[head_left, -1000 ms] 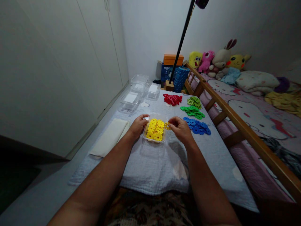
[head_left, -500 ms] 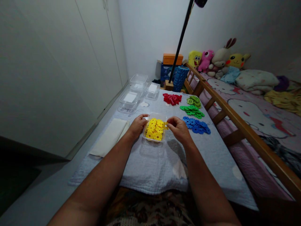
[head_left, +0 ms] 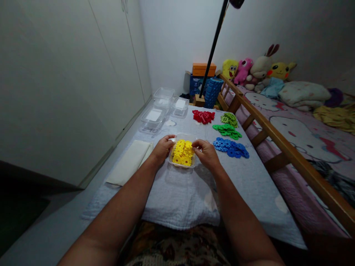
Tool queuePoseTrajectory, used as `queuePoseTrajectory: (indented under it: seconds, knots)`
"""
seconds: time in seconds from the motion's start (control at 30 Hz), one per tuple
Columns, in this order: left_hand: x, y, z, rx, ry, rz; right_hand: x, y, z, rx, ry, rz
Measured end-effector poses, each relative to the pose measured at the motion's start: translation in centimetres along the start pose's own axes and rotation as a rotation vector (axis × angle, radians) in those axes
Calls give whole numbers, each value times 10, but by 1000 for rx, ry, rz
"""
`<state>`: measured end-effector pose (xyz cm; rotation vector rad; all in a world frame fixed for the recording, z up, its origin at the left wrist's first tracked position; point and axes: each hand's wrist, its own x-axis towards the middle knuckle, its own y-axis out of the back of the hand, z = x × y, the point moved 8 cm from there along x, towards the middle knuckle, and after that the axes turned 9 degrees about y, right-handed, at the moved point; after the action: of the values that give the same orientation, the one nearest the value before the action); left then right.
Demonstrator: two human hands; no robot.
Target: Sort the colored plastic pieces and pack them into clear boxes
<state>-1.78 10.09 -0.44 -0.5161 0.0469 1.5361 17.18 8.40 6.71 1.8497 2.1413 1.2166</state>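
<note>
A clear plastic container [head_left: 182, 166] stands on the cloth in front of me, filled with yellow flower-shaped plastic pieces [head_left: 181, 152] laid in overlapping rows. My left hand [head_left: 163, 147] grips its left rim, the thumb toward the inside. Over the right rim, my right hand [head_left: 205, 151] has its fingers pinched at the edge of the yellow pieces, on a yellow flower-shaped piece mostly covered by the fingertips. Right of that hand lies a pile of blue flower-shaped pieces [head_left: 231, 147].
Green pieces [head_left: 226, 131], lime-green pieces [head_left: 229, 119] and red pieces [head_left: 203, 116] lie in piles farther back. Several clear containers [head_left: 152, 116] stand at the back left. A folded cream cloth [head_left: 129, 162] lies left. A wooden bed rail [head_left: 266, 129] runs along the right.
My right hand has moved left with the yellow flower-shaped piece, from beside the container to over its right rim. The left hand stays on the container.
</note>
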Motion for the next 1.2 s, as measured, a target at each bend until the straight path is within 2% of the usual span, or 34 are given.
queuePoseTrajectory:
  seconds: [0.13, 0.27, 0.47, 0.6, 0.73, 0.83, 0.9, 1.0, 1.2]
  knots:
    - [0, 0, 0, 8, 5, 8, -1, -1, 1, -50, 22, 2]
    - [-2, 1, 1, 27, 9, 18, -2, 8, 4, -50, 43, 74]
    - [-5, 4, 11, 140, -119, 88, -6, 20, 18, -31, 18, 213]
    - [-9, 17, 23, 292, -245, 250, -9, 20, 30, -33, -7, 268]
    - [-24, 34, 47, 505, -433, 510, -11, 18, 44, -47, -44, 280]
    - [-33, 37, 61, 751, -514, 672, -13, 15, 53, -45, -79, 274]
    - [-32, 36, 63, 932, -479, 727, -14, 12, 57, -37, -94, 271]
    - [-25, 36, 55, 1152, -348, 755, -15, 8, 60, -30, -100, 264]
    - [-22, 34, 42, 1368, -289, 756, -15, 4, 62, -29, -98, 246]
